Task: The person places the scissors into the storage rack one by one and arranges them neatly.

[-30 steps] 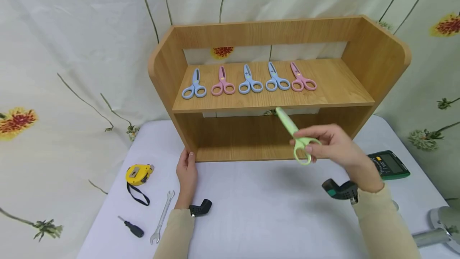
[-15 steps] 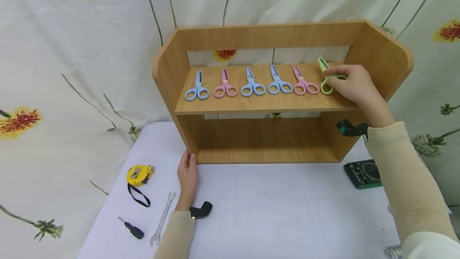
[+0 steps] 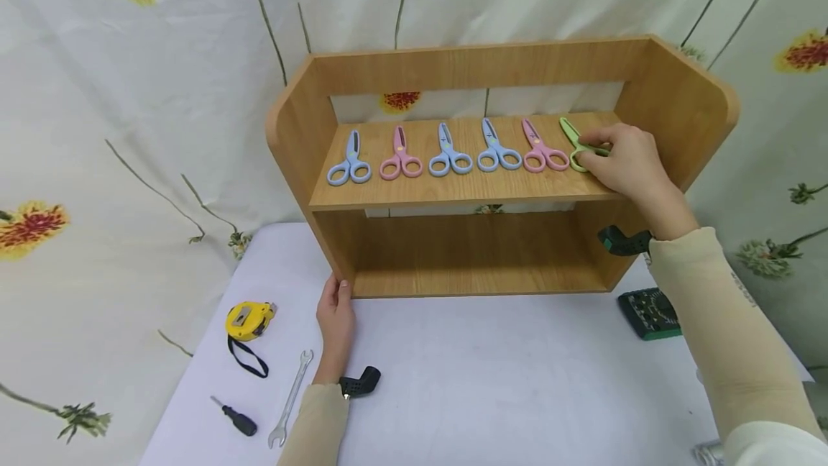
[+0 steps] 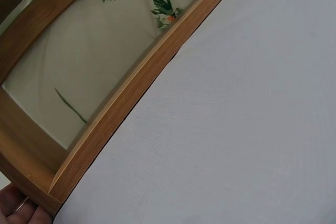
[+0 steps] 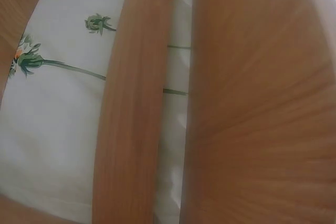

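Note:
A two-tier wooden shelf (image 3: 479, 193) stands on the table. Along its upper board lies a row of scissors: blue scissors (image 3: 350, 164), pink scissors (image 3: 400, 161), more blue ones, another pink pair (image 3: 542, 153), and green scissors (image 3: 572, 132) at the right end. My right hand (image 3: 624, 157) pinches the green scissors by their handles, partly covering them; their blades lie on the board. At the shelf's lower left corner, my left hand (image 3: 336, 322) grips the side panel, its fingers (image 4: 21, 208) showing at that corner in the left wrist view. The right wrist view shows only wood and cloth.
On the table's left are a yellow tape measure (image 3: 249, 320), a screwdriver (image 3: 236, 417) and a wrench (image 3: 290, 401). A multimeter (image 3: 650, 313) lies at the right, partly behind the right sleeve. Flowered cloth (image 3: 162, 128) hangs behind the shelf.
My right hand has carried the green scissors from in front of the lower compartment up onto the upper board, beside the right-hand pink pair. My left hand has stayed at the shelf corner.

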The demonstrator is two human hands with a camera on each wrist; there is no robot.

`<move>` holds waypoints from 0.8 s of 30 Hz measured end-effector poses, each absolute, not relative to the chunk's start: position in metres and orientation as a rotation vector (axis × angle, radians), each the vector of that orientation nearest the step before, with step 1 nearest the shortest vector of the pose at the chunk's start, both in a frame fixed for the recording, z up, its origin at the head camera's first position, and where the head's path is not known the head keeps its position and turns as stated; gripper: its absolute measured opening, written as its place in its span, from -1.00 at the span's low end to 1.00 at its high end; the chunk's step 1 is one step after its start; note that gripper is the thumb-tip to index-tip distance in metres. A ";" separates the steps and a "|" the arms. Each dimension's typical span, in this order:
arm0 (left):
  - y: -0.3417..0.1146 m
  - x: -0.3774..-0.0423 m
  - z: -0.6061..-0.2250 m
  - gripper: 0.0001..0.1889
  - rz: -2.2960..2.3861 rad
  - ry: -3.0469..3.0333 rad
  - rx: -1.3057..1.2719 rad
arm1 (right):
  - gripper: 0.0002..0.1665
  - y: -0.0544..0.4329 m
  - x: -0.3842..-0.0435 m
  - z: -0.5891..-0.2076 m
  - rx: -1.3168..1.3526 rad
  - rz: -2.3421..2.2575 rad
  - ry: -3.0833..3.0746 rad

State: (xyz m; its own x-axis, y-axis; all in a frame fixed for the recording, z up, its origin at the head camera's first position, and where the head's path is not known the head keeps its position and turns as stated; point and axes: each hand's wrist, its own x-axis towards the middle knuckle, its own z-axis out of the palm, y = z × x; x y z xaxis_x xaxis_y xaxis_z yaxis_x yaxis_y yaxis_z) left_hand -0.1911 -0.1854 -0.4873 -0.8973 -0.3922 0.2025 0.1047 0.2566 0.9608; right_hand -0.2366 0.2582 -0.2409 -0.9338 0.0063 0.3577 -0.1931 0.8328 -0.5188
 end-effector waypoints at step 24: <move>-0.186 -0.191 -0.488 -0.51 -1.685 -2.142 0.269 | -0.54 0.257 -0.224 -0.251 0.085 0.890 -2.428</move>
State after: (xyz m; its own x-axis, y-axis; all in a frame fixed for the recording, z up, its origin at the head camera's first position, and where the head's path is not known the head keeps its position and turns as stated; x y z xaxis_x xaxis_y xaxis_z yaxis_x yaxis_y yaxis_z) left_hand -0.1910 -0.1859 -0.4877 -0.9014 -0.3889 0.1904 0.0935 0.2544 0.9626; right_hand -0.2236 0.2565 -0.2510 -0.8484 0.1237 0.5147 -0.2381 0.7792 -0.5798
